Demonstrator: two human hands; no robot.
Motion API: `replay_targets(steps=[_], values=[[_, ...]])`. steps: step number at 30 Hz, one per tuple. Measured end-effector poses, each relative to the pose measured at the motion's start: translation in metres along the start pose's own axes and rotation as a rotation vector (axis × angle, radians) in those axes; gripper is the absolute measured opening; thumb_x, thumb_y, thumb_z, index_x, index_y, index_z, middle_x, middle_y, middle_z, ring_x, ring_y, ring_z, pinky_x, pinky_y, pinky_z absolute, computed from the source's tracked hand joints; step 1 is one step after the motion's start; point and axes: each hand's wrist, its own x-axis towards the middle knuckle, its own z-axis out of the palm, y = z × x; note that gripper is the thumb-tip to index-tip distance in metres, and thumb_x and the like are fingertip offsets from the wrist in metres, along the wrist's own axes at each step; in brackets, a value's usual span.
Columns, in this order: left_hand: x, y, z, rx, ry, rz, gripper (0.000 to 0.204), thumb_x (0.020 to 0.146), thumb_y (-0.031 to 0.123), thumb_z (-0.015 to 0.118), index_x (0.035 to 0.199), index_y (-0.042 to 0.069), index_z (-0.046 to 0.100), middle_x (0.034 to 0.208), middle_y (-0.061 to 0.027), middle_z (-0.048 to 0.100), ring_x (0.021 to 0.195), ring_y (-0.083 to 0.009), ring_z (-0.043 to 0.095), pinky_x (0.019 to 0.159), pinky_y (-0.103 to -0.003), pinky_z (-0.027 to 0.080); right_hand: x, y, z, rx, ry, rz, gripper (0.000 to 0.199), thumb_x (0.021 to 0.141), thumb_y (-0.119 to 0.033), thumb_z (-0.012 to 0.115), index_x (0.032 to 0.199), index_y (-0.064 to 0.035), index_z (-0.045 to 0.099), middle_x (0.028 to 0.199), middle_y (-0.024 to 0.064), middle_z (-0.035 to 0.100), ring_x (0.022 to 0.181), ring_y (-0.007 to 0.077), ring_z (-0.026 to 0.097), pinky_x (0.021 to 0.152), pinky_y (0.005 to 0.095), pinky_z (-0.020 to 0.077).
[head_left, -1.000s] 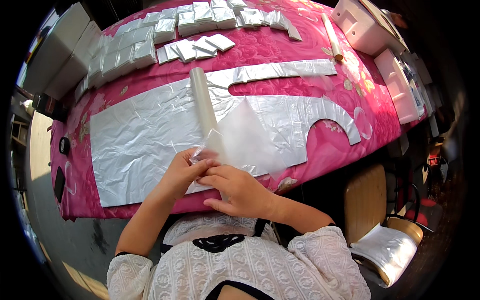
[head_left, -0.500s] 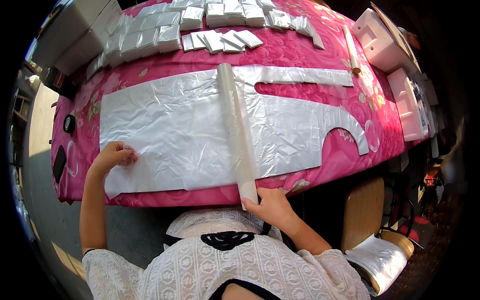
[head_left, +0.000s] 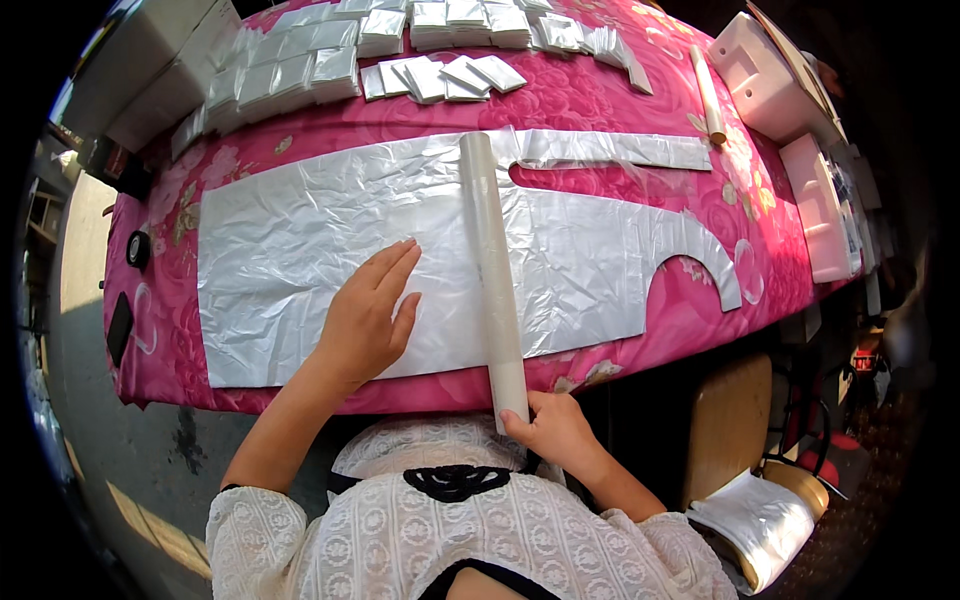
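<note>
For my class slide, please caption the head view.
Right hand holds a pale roll across silvery sheeting; left hand over it.

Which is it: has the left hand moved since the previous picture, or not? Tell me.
Yes: the left hand moved right, away from the black roll, toward the tube.

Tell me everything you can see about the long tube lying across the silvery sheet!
The long tube is straight, round and pale beige, with a smooth, slightly shiny surface; I can't tell what it's made of. It lies slightly slanted across the silvery sheet, and its near end reaches past the near edge of the pink cloth. The right hand holds that end.
</note>
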Motion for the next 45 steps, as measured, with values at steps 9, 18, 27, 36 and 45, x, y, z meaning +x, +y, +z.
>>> replay_targets(steps=[9,18,27,36,45], values=[[0.007,0.001,0.103,0.221,-0.133,-0.018,0.061,0.083,0.017,0.04,0.134,-0.013,0.026,0.142,-0.0271,0.025,0.135,-0.0368,0.023,0.111,-0.044,0.016,0.025,0.01,-0.032,0.05,-0.29,0.034,0.053,0.088,-0.047,0.051,0.076,0.003,0.065,0.064,0.0168,0.062,0.061,0.0303,0.062,0.061,0.0357,0.0486],[0.008,0.0,0.102,0.278,-0.184,-0.025,0.062,0.083,0.019,0.039,0.133,-0.015,0.025,0.142,-0.0279,0.025,0.135,-0.0372,0.021,0.111,-0.044,0.014,0.217,-0.052,-0.077,0.791,0.051,-0.114,0.039,0.091,-0.037,0.052,0.104,-0.0003,0.054,0.09,0.0062,0.059,0.078,0.0164,0.056,0.071,0.027,0.0457],[0.007,0.0,0.104,0.258,-0.131,0.003,0.06,0.083,0.019,0.04,0.131,-0.015,0.029,0.14,-0.0285,0.028,0.134,-0.0374,0.023,0.111,-0.045,0.015,0.225,-0.123,-0.088,1.148,0.213,-0.787,0.043,0.096,-0.034,0.04,0.126,-0.0033,0.046,0.125,0.0129,0.052,0.118,0.0203,0.047,0.1,0.0337,0.0315],[0.006,-0.014,0.133,0.313,0.052,0.086,0.058,0.085,0.024,0.04,0.129,-0.014,0.036,0.137,-0.0295,0.033,0.131,-0.04,0.03,0.108,-0.048,0.023,0.208,-0.204,0.136,-0.145,-0.054,-0.786,0.069,0.091,-0.04,0.043,0.138,0.0065,0.024,0.142,0.0278,0.024,0.135,0.0396,0.017,0.11,0.0455,0.0141],[-0.007,-0.009,0.098,-0.264,0.171,0.09,0.06,0.078,0.01,0.052,0.132,-0.008,0.033,0.14,-0.0271,0.028,0.132,-0.0398,0.026,0.107,-0.047,0.024,0.149,-0.175,0.058,-0.056,-0.027,-1.203,0.054,0.083,-0.024,0.061,0.126,0.003,0.044,0.136,0.0226,0.037,0.125,0.0385,0.036,0.103,0.043,0.0313]])
